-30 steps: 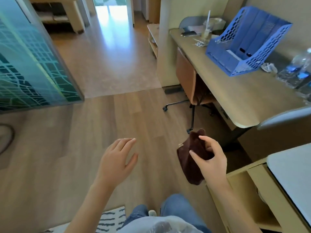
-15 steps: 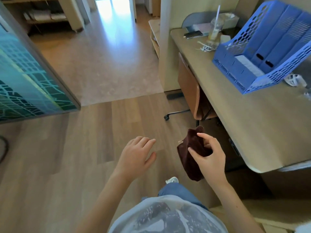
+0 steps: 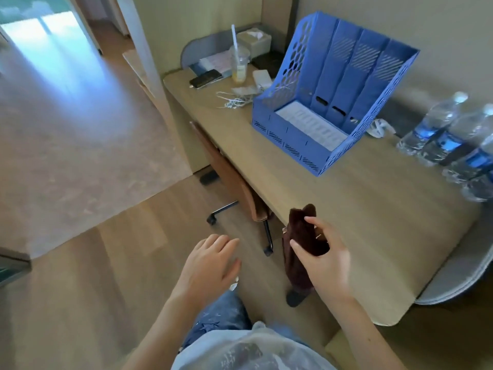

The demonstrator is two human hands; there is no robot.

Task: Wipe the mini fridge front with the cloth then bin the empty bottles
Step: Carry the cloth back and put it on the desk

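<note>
R hand [image 3: 328,265] pinches cloth [image 3: 300,231], hanging just off desk [image 3: 360,209] edge; L hand [image 3: 210,265] loose, holds nothing. No fridge in view; bottles [image 3: 450,137] stand at desk's far right. Prob. bottles next: we park cloth on desk, then grip one per hand, mid-body.

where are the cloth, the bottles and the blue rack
cloth [image 3: 296,227]: head view, on its upper fold
bottles [image 3: 433,121]: head view, on the body of the leftmost one
rack [image 3: 344,76]: head view, on a middle upright divider
</note>
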